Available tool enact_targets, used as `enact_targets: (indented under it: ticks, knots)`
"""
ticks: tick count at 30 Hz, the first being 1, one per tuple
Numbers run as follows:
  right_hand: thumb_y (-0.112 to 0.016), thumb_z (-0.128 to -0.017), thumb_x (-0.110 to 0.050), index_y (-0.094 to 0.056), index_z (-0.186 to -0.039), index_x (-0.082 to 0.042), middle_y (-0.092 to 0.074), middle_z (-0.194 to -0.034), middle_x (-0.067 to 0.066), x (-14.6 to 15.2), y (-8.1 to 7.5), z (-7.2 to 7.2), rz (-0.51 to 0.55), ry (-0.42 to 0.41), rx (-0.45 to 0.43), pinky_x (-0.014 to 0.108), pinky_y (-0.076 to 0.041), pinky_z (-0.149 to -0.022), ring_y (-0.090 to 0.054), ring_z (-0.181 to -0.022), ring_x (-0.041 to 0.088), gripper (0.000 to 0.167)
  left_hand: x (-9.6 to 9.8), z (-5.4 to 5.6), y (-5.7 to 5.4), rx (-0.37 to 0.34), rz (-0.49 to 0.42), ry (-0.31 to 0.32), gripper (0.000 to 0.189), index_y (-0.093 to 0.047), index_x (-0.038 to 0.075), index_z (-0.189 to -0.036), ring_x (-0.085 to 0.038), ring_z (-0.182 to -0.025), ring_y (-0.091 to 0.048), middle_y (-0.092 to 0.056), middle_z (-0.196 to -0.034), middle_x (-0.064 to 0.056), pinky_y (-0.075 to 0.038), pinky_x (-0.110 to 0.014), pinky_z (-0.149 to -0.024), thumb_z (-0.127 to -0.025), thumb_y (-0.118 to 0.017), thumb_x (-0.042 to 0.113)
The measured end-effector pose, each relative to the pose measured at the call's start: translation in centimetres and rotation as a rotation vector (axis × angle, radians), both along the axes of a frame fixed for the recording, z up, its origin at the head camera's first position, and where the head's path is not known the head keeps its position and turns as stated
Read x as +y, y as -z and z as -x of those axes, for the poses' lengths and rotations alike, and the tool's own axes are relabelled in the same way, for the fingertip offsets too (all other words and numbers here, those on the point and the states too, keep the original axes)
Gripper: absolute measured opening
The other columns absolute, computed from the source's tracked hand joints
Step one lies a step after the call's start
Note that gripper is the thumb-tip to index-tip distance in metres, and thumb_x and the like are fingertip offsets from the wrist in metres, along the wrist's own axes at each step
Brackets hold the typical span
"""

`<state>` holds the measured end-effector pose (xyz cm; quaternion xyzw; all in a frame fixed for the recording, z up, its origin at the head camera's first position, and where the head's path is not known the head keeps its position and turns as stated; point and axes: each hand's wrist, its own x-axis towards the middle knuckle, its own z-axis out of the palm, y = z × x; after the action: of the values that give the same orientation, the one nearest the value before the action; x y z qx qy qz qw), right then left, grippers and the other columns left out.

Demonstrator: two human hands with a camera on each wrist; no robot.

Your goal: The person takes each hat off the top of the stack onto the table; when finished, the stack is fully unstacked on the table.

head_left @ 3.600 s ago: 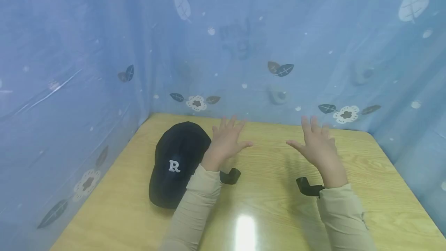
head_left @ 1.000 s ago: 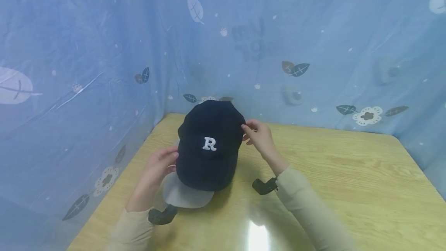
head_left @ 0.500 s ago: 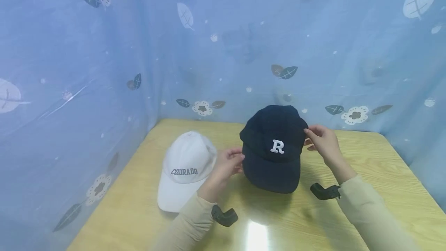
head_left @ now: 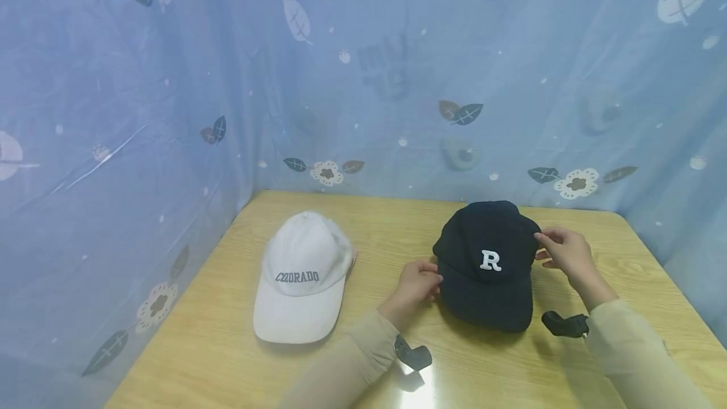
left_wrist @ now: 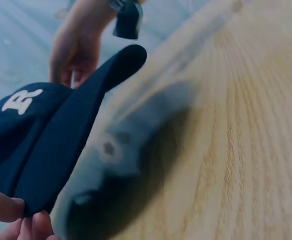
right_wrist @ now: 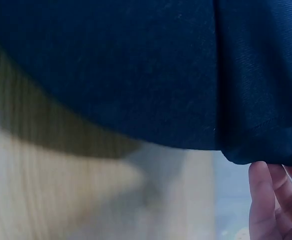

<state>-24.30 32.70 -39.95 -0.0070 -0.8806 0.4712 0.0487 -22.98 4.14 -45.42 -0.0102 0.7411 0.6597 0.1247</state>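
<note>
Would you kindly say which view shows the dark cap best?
The head view, which shows the dark cap nearly whole, with crown, brim and white R. The left wrist view crops its crown; the right wrist view shows only part, without the R.

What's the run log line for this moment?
left hand: pinches dark cap at brim | right hand: pinches its opposite side | white cap: on table

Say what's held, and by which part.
Dark navy fabric baseball cap with a white R: left hand pinches the brim's side edge; right hand, the crown's lower edge.
</note>
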Motion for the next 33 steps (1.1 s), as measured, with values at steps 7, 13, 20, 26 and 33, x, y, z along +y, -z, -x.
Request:
enact_targets:
  ticks: [7, 13, 20, 26, 33]
  knots:
    - [-0.046, -0.097, -0.026, -0.045, -0.119, 0.017, -0.064, -0.082, 0.003, 0.4, 2.2, 0.3, 0.052, 0.027, -0.068, 0.033, -0.056, -0.061, -0.066, -0.067, 0.019, 0.048, 1.0, -0.1, 0.9, 0.009, 0.084, -0.012, 0.018, -0.06, 0.0, -0.099, -0.01, -0.057, -0.054, -0.057, -0.068, -0.002, -0.049, -0.021, -0.051, -0.081, -0.062, 0.001]
    - [-0.044, -0.097, -0.026, -0.042, -0.122, 0.017, -0.064, -0.085, 0.01, 0.2, 3.0, 0.5, 0.064, 0.058, -0.105, 0.034, -0.056, -0.061, -0.066, -0.065, 0.016, 0.05, 1.0, -0.1, 0.9, 0.023, 0.124, 0.02, 0.026, -0.059, -0.005, -0.107, -0.01, -0.063, -0.056, -0.06, -0.074, -0.002, -0.051, -0.022, -0.058, -0.082, -0.063, 0.002]
    - [-0.041, -0.097, -0.022, -0.039, -0.127, 0.017, -0.058, -0.104, 0.033, 0.1, 2.9, 0.6, 0.025, 0.057, -0.13, 0.033, -0.056, -0.064, -0.066, -0.071, 0.021, 0.049, 0.3, -0.1, 0.3, 0.052, 0.166, 0.108, 0.039, -0.056, -0.006, -0.117, -0.017, -0.081, -0.063, -0.065, -0.096, -0.009, -0.053, -0.027, -0.067, -0.083, -0.066, 0.009]
    - [-0.039, -0.098, -0.022, -0.047, -0.123, 0.013, -0.057, -0.109, 0.034, -1.1, 1.3, 0.3, -0.101, 0.12, 0.059, 0.024, -0.054, -0.055, -0.064, -0.065, 0.009, 0.044, -3.8, -0.3, -2.5, 0.171, 0.234, 0.151, 0.041, -0.056, 0.001, -0.12, -0.02, -0.093, -0.059, -0.061, -0.105, -0.006, -0.052, -0.031, -0.075, -0.086, -0.064, 0.022]
    - [-0.046, -0.095, -0.021, -0.056, -0.119, 0.004, -0.062, -0.103, 0.026, -6.6, -3.1, 0.8, -0.121, 0.139, 0.297, 0.011, -0.045, -0.051, -0.054, -0.059, -0.006, 0.036, -12.5, -1.2, -8.1, 0.375, 0.313, 0.002, 0.034, -0.059, 0.004, -0.118, -0.024, -0.088, -0.062, -0.065, -0.105, -0.01, -0.052, -0.033, -0.075, -0.088, -0.061, 0.02]
